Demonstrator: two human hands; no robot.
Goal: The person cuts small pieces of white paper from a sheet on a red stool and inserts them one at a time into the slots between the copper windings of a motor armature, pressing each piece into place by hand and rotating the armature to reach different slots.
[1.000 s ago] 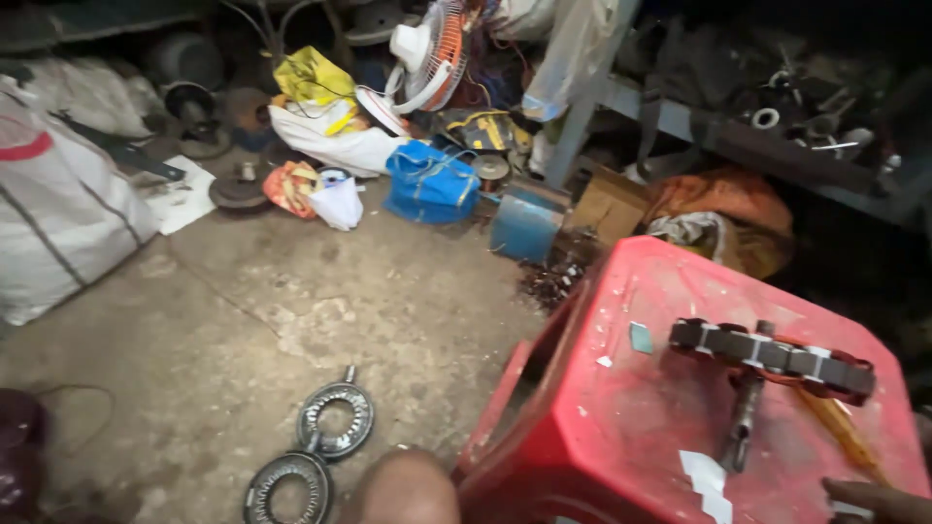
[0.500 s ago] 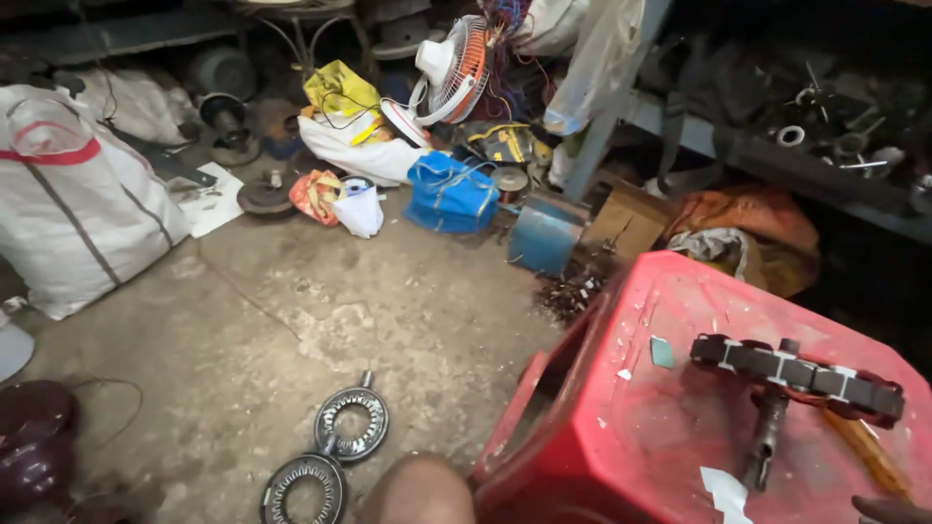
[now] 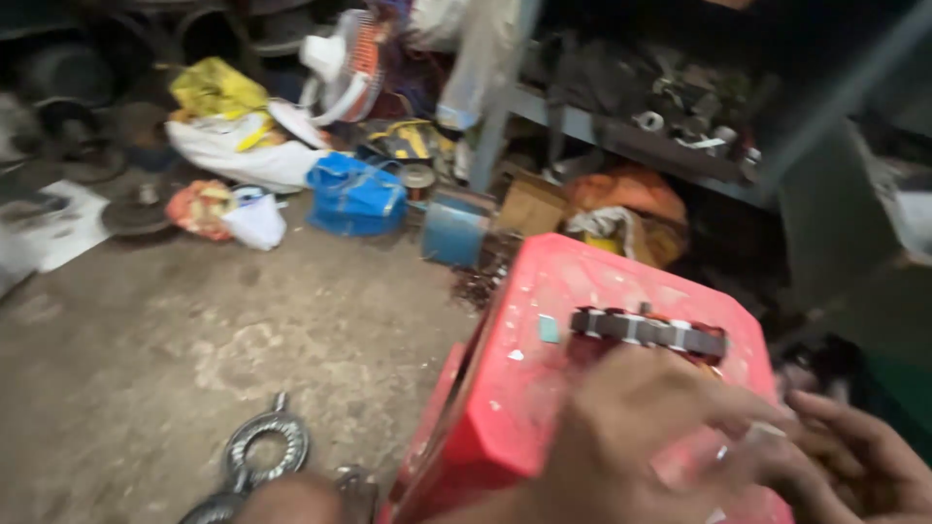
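The metal ring-shaped part lies flat on the red plastic stool, right of centre, unheld — any work on it appears not yet begun. The left hand, blurred, hovers just below it, fingers loosely spread. The right hand sits at lower right, fingers apart, near a small clear object — grip cannot be told.

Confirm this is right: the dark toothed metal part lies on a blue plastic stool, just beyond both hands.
Not quite: the stool is red, not blue, as the head view shows. The rest holds: the dark toothed part lies on its top, just beyond the left hand and the right hand.
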